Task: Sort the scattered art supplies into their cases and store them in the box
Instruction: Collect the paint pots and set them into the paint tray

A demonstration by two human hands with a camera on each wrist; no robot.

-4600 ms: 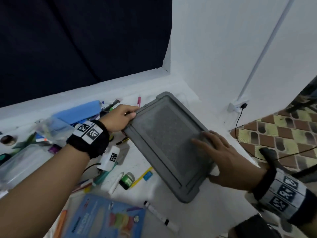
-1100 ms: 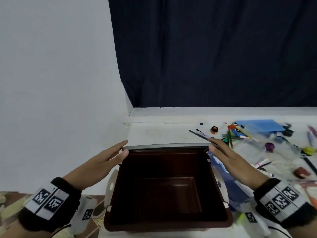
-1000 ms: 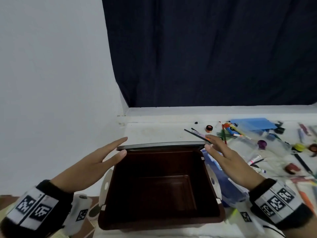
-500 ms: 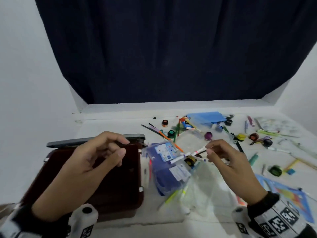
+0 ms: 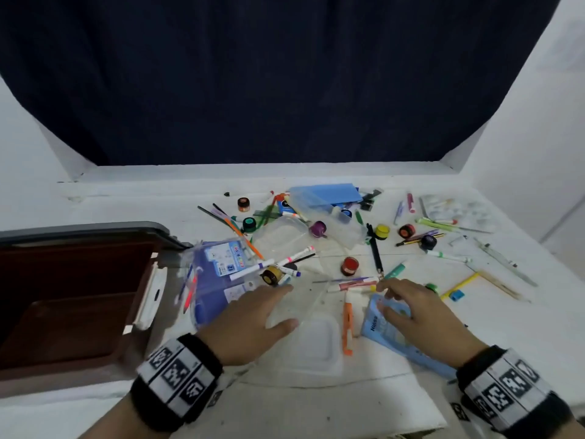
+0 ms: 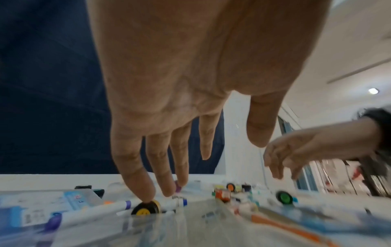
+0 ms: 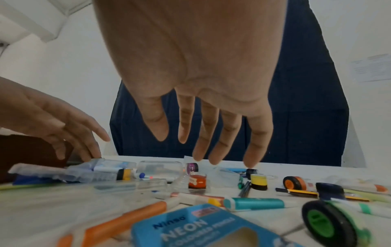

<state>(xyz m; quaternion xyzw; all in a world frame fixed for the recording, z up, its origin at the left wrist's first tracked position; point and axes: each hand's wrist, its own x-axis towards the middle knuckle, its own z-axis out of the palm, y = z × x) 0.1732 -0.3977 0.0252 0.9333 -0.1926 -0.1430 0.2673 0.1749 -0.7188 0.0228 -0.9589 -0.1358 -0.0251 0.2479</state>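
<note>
The brown box (image 5: 72, 299) now stands open at the desk's left edge, lid off; both hands have left it for the scattered supplies at the desk's middle; left hand (image 5: 250, 321) and right hand (image 5: 421, 315) hover spread-fingered, holding nothing; sorting can begin.
</note>
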